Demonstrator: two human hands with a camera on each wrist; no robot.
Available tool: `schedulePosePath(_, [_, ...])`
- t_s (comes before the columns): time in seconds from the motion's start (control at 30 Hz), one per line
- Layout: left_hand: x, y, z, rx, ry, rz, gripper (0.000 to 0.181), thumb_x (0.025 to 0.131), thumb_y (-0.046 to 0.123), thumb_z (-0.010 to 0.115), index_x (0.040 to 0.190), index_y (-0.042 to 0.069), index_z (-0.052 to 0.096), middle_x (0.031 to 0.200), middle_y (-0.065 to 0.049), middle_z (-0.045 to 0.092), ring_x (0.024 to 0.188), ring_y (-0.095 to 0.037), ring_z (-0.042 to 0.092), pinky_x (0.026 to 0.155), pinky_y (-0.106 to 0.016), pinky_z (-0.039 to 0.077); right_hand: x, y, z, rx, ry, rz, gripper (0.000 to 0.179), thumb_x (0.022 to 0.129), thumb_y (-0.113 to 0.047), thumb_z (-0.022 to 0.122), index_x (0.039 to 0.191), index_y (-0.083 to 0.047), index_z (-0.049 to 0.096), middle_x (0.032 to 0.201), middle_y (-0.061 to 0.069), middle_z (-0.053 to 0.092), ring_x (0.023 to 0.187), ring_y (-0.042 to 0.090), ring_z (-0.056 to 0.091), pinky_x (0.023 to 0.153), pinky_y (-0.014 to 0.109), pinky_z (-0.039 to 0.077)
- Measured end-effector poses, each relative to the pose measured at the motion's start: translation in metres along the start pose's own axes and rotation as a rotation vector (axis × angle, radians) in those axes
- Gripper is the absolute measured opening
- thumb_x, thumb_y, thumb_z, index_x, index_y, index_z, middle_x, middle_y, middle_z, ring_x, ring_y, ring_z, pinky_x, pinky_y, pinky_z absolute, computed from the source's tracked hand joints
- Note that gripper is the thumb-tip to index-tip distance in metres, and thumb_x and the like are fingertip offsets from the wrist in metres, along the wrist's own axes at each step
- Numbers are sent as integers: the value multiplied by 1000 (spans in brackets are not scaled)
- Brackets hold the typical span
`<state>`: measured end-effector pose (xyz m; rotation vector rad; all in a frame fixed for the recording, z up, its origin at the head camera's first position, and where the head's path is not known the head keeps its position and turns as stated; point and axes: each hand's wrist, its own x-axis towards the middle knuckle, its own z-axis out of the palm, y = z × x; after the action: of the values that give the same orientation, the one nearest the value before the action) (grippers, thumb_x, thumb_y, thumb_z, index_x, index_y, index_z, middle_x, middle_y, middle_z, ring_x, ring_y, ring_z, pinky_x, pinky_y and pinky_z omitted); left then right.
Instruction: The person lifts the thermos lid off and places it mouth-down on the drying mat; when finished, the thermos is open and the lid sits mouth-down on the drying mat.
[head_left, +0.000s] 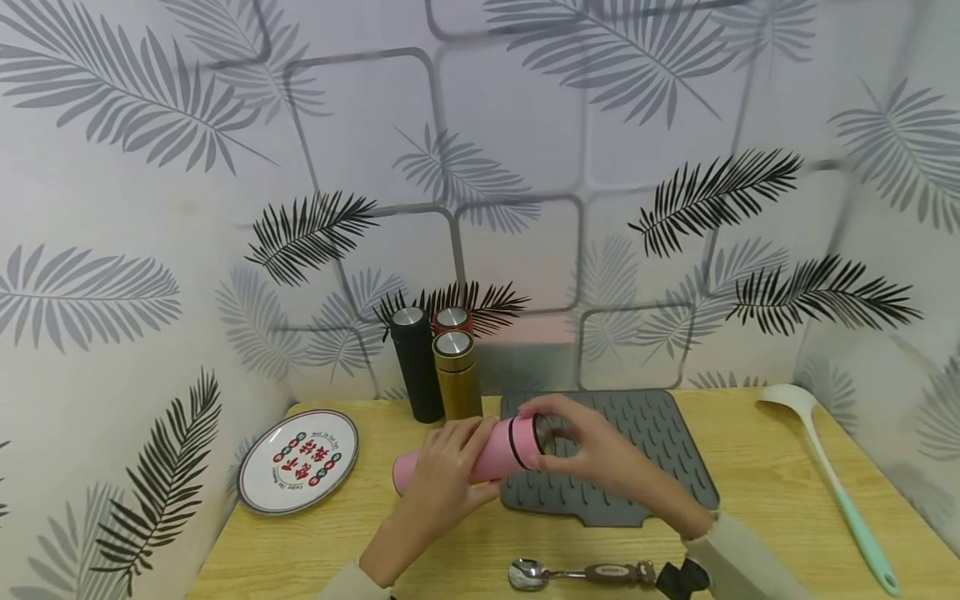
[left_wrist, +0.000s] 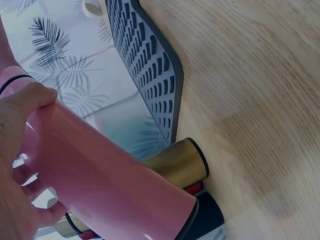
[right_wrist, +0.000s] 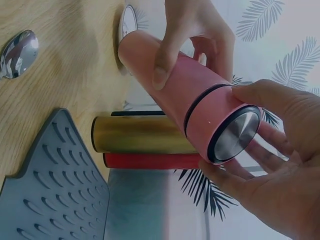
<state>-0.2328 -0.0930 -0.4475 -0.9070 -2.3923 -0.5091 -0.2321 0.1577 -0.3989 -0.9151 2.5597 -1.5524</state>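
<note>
From my remote seat, going left to right, I see the plate [head_left: 258, 454], then the left hand [head_left: 447, 467] with fingers curled round the body of the pink bottle [head_left: 495, 457], held tilted in the air in front of the gold flask [head_left: 456, 385], then the right hand [head_left: 592, 450] pinching its cap [head_left: 529, 440]. I judge the step to be working that cap, so the next move seems to call for a firm left grip while the right twists. The right wrist view shows the steel top [right_wrist: 236, 136] plainly; the left wrist view lacks it.
</note>
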Motion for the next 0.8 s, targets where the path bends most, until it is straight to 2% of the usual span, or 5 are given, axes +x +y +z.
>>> schedulePosePath(0.2, [1, 0, 0, 16, 6, 8, 77, 77, 29, 94, 144, 11, 61, 131, -10, 67, 118, -28, 64, 97, -51, 55, -3, 0, 2, -36, 48, 24, 71, 92, -28, 83, 151, -10, 48, 152, 15, 51, 139, 38, 51, 106, 51, 54])
schedulePosePath(0.37, [1, 0, 2, 10, 15, 9, 78, 75, 27, 95, 143, 11, 62, 130, -10, 68, 117, -28, 64, 94, -50, 56, -7, -2, 3, -83, 129, 71, 60, 99, -34, 73, 150, -13, 49, 151, 16, 54, 132, 39, 57, 90, 45, 61])
schedulePosePath(0.57, [-2, 2, 3, 14, 8, 2, 77, 75, 28, 95, 143, 11, 61, 130, -9, 68, 117, -27, 64, 94, -48, 56, -8, -5, 2, -76, 120, 206, 57, 102, -43, 67, 148, -13, 51, 145, 17, 58, 106, 28, 70, 66, 33, 61])
schedulePosePath(0.7, [-3, 1, 3, 13, 1, -3, 77, 76, 28, 94, 144, 12, 61, 131, -9, 67, 118, -27, 64, 95, -48, 56, -6, -4, 4, -24, 77, 269, 61, 102, -44, 68, 147, -7, 52, 143, 20, 58, 81, 20, 69, 55, 33, 60])
schedulePosePath(0.8, [-4, 0, 4, 12, -12, 1, 78, 77, 28, 93, 145, 12, 60, 132, -9, 66, 119, -27, 63, 95, -48, 55, -6, -2, 5, -5, 54, 277, 62, 101, -44, 68, 145, -3, 53, 142, 21, 59, 72, 18, 69, 53, 35, 59])
